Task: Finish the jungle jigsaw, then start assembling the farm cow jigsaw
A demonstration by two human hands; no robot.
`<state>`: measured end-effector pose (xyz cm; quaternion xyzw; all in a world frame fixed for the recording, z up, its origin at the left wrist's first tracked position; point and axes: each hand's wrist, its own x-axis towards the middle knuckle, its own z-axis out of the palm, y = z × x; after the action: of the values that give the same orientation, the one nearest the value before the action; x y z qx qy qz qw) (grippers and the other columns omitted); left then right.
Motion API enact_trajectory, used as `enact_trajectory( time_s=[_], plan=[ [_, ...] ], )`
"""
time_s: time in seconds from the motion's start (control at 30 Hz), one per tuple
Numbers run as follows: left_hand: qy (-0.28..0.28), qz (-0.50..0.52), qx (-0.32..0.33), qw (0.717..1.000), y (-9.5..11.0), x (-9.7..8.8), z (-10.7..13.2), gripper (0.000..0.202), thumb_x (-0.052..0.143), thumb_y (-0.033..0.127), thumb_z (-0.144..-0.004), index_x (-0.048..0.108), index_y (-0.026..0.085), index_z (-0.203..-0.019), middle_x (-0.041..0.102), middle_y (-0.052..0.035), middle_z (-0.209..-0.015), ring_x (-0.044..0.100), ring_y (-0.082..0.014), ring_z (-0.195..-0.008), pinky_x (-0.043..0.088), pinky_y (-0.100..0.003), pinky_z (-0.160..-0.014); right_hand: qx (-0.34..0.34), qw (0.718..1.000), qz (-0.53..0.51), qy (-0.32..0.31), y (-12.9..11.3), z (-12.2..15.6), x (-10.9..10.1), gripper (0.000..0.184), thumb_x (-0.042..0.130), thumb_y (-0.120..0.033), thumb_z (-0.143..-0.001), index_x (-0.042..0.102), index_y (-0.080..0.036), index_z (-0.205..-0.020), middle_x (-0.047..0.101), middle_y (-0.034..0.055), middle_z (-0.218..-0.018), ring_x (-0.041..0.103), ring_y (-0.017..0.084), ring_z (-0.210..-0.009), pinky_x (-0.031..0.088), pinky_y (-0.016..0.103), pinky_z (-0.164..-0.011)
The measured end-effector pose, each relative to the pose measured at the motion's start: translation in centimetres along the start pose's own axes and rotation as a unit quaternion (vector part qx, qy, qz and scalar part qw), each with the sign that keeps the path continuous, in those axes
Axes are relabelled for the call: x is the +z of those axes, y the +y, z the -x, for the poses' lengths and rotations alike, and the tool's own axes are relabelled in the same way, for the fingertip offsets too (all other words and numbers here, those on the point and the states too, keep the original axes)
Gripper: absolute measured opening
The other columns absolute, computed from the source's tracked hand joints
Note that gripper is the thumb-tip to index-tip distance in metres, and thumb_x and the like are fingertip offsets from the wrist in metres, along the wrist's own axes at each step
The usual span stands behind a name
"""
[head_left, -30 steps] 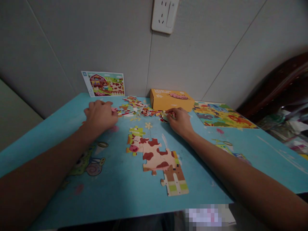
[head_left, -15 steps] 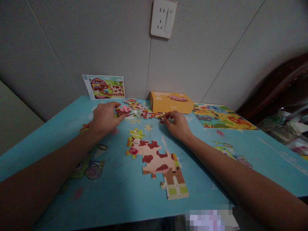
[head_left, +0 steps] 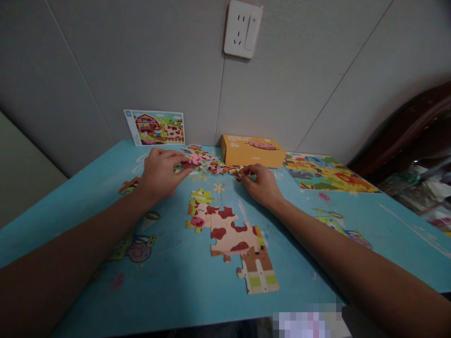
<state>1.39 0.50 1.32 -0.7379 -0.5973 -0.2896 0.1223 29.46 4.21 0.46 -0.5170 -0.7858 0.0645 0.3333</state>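
My left hand (head_left: 161, 173) pinches a pink and brown puzzle piece (head_left: 192, 160) at the left edge of a pile of loose puzzle pieces (head_left: 207, 162) near the wall. On the pile's right edge my right hand (head_left: 261, 184) has its fingers closed on a small puzzle piece (head_left: 240, 172). A joined section of puzzle showing a brown-spotted cow (head_left: 229, 232) lies on the blue table (head_left: 169, 277) nearer to me, between my forearms.
A picture card of a farm (head_left: 155, 127) leans against the wall. An orange box (head_left: 252, 151) sits behind the pile. A finished colourful puzzle (head_left: 326, 172) lies to the right. A wall socket (head_left: 243, 29) is above. Clutter sits at the far right.
My left hand moved right to the pile and took hold of a pink and brown piece. My right hand shifted slightly left, still on its small piece.
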Motion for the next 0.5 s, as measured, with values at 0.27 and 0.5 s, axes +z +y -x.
enact_trajectory(
  time_s=[0.27,0.5],
  plan=[
    [-0.086,-0.097,-0.183,0.975,-0.49,0.05,0.27,0.037,0.051,0.038,-0.087,0.075,0.024,-0.111,0.062,-0.0156,-0.118,0.047,-0.044,-0.113,0.044,-0.057,-0.086,0.009,1.0,0.009,-0.018,-0.2,0.07,-0.22,0.015,0.059,-0.016,-0.083,0.073,-0.016,-0.089,0.07,0.0077,-0.091,0.061,0.02,-0.087,0.042,0.03,-0.077],
    [-0.137,-0.029,-0.038,0.989,0.16,0.93,0.57,0.039,0.047,0.028,-0.085,0.073,0.032,-0.114,0.054,-0.0026,-0.14,0.038,-0.0366,-0.127,0.035,-0.056,-0.1,0.015,0.998,0.028,-0.045,-0.51,0.08,-0.48,0.016,0.059,-0.014,-0.083,0.074,-0.017,-0.089,0.072,0.0074,-0.094,0.063,0.021,-0.092,0.042,0.029,-0.081]
  ],
)
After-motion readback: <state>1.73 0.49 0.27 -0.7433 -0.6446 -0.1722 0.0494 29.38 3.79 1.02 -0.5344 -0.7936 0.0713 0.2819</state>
